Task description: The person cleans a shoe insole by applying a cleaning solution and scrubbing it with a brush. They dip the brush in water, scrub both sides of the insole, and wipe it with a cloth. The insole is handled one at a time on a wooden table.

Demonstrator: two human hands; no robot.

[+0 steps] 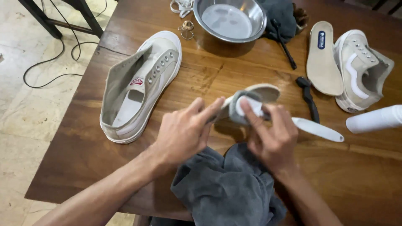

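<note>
My left hand [184,132] grips the near end of a pale insole [264,91] and holds it tilted above the wooden table [360,175]. My right hand [272,138] presses a fold of grey cloth [238,109] against the insole's top face with the fingers. The rest of that grey cloth [228,188] lies bunched on the table's near edge under both wrists. A white brush handle [318,129] sticks out to the right from behind my right hand; whether the hand touches it is hidden.
A beige laceless sneaker [138,88] lies at the left, its mate [360,75] and a second insole [324,58] at the right. A metal bowl [230,19], dark cloth [280,12], black brushes [308,100], white laces [180,6] and a white bottle [374,119] surround them.
</note>
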